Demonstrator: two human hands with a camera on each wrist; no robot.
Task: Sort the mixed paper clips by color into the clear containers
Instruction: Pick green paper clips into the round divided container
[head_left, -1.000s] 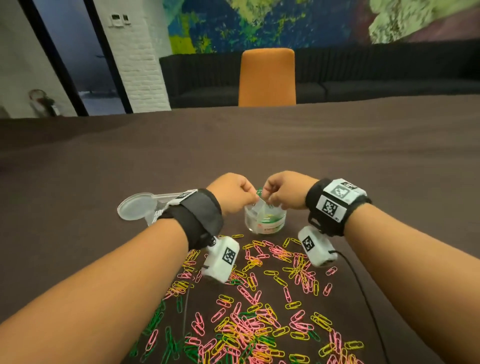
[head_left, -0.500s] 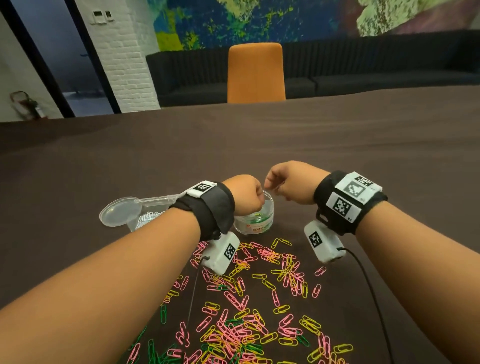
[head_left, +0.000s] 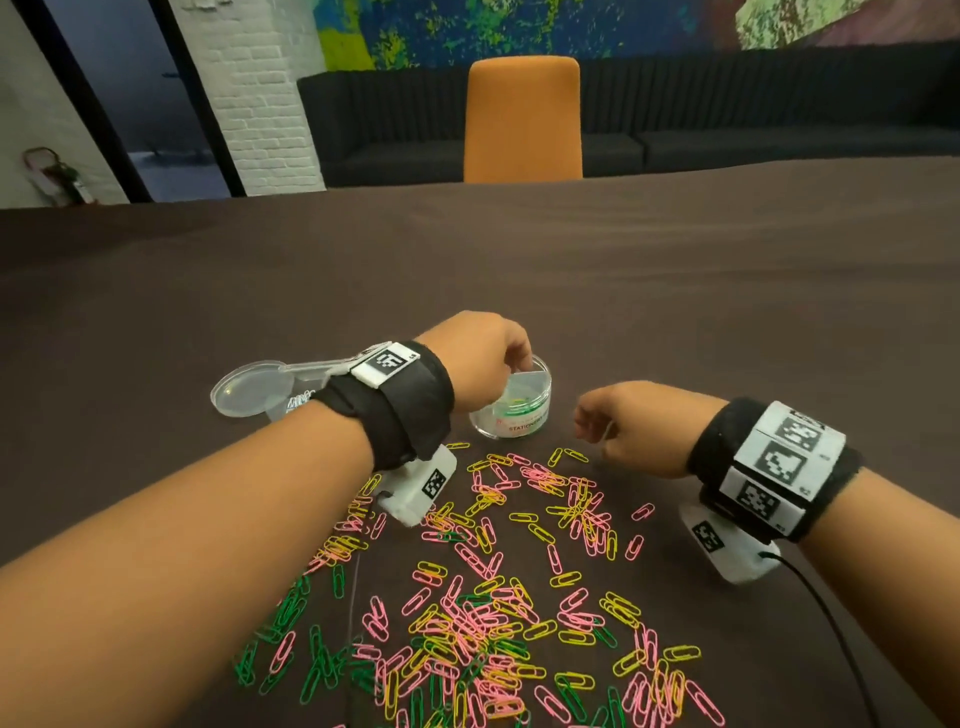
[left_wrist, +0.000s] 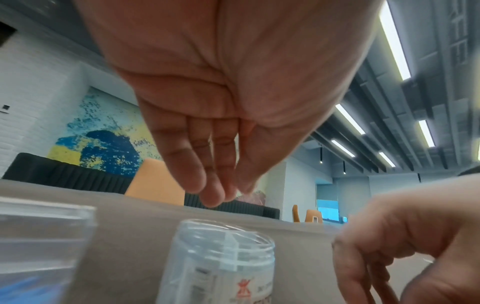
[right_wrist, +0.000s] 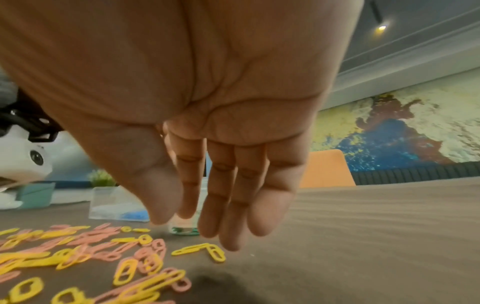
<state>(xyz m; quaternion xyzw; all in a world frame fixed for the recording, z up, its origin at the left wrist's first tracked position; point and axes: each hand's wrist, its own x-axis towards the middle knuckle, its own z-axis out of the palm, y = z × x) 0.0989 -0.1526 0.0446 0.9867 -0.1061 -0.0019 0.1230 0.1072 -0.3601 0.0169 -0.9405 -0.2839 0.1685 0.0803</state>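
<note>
Mid-frame, the left hand (head_left: 475, 358) hovers over the round clear container (head_left: 522, 410), grip loose and empty; right hand (head_left: 631, 428), fingers relaxed, hangs above scattered paper clips (head_left: 498, 597).

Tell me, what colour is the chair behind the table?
Orange; the chair shows best in the head view.

Dim room, ceiling strip lights (left_wrist: 394, 41); wrist views blurred, edges warped.

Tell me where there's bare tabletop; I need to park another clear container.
Bare dark brown tablecloth runs from the round clear labelled jar to the orange chair, and right of the right hand. Crowded: the pink, yellow and green paper clips in front, the clear lid left.
</note>
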